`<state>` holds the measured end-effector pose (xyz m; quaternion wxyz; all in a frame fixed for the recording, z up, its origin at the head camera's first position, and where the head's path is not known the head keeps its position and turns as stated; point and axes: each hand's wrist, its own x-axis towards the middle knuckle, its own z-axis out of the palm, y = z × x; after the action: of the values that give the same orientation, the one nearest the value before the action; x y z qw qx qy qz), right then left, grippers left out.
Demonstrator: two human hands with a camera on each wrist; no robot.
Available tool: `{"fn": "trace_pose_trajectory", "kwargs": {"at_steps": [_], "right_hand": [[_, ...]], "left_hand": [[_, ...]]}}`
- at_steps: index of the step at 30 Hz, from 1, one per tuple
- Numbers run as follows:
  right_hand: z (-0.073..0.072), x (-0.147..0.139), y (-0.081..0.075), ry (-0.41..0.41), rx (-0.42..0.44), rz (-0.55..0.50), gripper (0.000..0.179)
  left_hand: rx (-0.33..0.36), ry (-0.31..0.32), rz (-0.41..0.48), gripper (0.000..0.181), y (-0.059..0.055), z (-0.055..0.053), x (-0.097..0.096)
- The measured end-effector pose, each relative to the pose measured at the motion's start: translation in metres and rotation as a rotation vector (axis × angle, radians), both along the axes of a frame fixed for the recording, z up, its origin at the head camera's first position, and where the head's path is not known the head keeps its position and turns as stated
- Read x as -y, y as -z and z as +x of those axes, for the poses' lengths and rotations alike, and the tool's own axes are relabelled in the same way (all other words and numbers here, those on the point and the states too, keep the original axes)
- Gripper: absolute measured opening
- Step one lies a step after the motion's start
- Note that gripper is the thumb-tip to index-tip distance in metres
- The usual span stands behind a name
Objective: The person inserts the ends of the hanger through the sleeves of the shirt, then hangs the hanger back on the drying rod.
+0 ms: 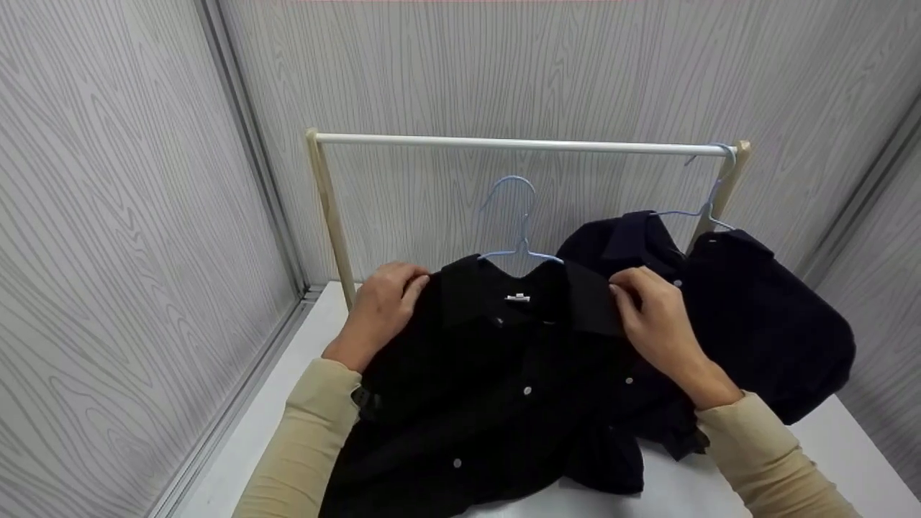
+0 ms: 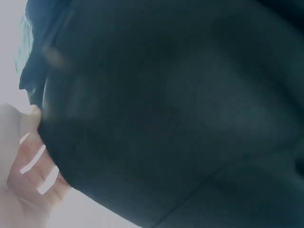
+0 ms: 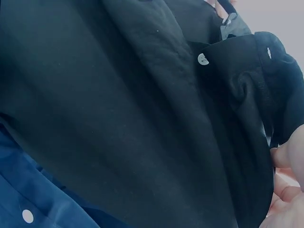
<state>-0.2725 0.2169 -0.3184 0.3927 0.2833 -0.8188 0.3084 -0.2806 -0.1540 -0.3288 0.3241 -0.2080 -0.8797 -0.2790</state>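
A black shirt point(image 1: 489, 374) with white buttons hangs on a light blue wire hanger point(image 1: 524, 248), whose hook stands up from the collar, in front of and below the rack's bar. At its left shoulder in the head view, my left hand point(image 1: 381, 306) pinches the cloth between thumb and fingers. My right hand point(image 1: 658, 316) pinches the opposite shoulder beside the collar. In the left wrist view, the left thumb and fingers point(image 2: 35, 116) grip the shirt's edge. Dark cloth fills most of the right wrist view, with the right fingers point(image 3: 285, 161) at its edge.
A rack with a white bar point(image 1: 504, 144) and wooden posts point(image 1: 331, 208) stands behind the shirt. From the bar's right end, a second blue hanger point(image 1: 709, 208) holds a navy shirt point(image 1: 763, 324), partly behind my right arm. Below lies a white tabletop point(image 1: 683, 482); grey wood-patterned walls surround it.
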Motion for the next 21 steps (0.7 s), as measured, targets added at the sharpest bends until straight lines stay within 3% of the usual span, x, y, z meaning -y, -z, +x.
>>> {"fn": "trace_pose_trajectory", "kwargs": {"at_steps": [5,15,21], "right_hand": [[-0.001,-0.005,-0.001,0.021,-0.011,0.009,0.006],[0.001,-0.007,-0.001,0.051,0.028,0.02,0.006],[0.004,-0.008,-0.001,0.044,0.032,0.026,0.007]], "left_hand": [[0.003,-0.027,-0.106,0.022,-0.021,-0.014,-0.006],[-0.155,-0.117,-0.321,0.031,-0.088,-0.042,-0.025],[-0.191,-0.194,-0.435,0.038,-0.117,-0.052,-0.033]]}}
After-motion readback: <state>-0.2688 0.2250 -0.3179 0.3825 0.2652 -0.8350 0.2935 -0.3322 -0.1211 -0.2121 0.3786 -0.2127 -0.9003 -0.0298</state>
